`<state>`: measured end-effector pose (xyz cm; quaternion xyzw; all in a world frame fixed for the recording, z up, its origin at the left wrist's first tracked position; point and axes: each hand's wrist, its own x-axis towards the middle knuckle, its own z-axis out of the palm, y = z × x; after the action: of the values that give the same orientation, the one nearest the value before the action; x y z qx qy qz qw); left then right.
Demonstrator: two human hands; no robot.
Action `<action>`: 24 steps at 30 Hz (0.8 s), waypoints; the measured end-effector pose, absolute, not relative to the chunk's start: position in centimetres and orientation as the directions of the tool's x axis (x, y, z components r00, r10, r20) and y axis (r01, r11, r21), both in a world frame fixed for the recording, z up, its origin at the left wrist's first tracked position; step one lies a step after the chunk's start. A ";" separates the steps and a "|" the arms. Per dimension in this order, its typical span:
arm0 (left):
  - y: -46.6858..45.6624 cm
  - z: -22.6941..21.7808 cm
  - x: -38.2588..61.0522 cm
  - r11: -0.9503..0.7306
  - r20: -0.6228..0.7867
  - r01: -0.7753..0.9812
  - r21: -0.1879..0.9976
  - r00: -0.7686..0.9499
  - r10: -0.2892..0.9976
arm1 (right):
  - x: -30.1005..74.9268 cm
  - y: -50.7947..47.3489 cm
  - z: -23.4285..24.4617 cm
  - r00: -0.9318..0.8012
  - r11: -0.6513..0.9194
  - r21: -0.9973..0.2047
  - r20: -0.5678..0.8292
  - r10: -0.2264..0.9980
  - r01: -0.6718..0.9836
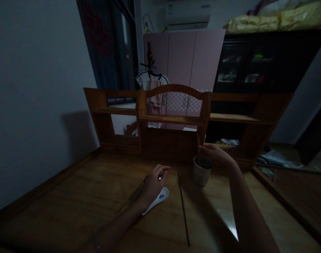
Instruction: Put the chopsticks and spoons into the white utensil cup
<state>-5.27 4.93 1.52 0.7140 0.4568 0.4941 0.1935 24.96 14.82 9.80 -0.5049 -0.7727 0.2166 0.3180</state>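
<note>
R grip [217,154] looks clamped on wooden stick [200,160], lower end in cup [201,176]. L grip [155,182] above white spoon [163,194], can't tell if open. Progress: 1 stick in; spoon, dark stick [184,207] out on desk [83,196].

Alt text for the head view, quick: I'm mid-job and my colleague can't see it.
A person's right hand is at the rim of a pale cup on a wooden table, its grip too dim to make out. The left hand is close to a white spoon, and a thin dark stick lies between spoon and cup.
</note>
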 end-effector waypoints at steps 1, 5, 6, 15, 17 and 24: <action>5.0 1.5 -5.3 -0.506 0.527 0.464 0.727 0.094 0.844 | 25.1 14.8 10.1 -0.286 0.404 -0.648 0.285 0.915 0.646; 5.2 1.4 -5.5 -0.497 0.527 0.484 0.720 0.085 0.845 | 24.7 14.5 12.2 -0.111 0.435 -0.524 0.539 0.835 0.732; 5.3 1.3 -5.6 -0.493 0.525 0.490 0.719 0.081 0.847 | 24.2 14.1 12.9 -0.058 0.451 -0.479 0.635 0.771 0.753; 5.7 0.8 -5.9 -0.483 0.538 0.567 0.667 0.082 0.839 | 16.8 10.0 14.4 -0.489 0.550 -0.470 0.257 0.834 0.690; 5.8 0.7 -5.9 -0.479 0.542 0.581 0.658 0.076 0.837 | 15.3 10.7 12.5 -0.506 0.472 -0.337 -0.018 0.862 0.815; 6.6 -0.4 -6.7 -0.413 0.524 0.674 0.612 0.045 0.851 | 11.6 13.3 6.9 -0.447 0.405 -0.190 -0.346 0.825 0.894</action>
<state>-6.66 6.63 -0.40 0.7158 0.5326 0.4405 0.1000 11.61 13.31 6.89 -0.5165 -0.8322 0.1756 -0.0991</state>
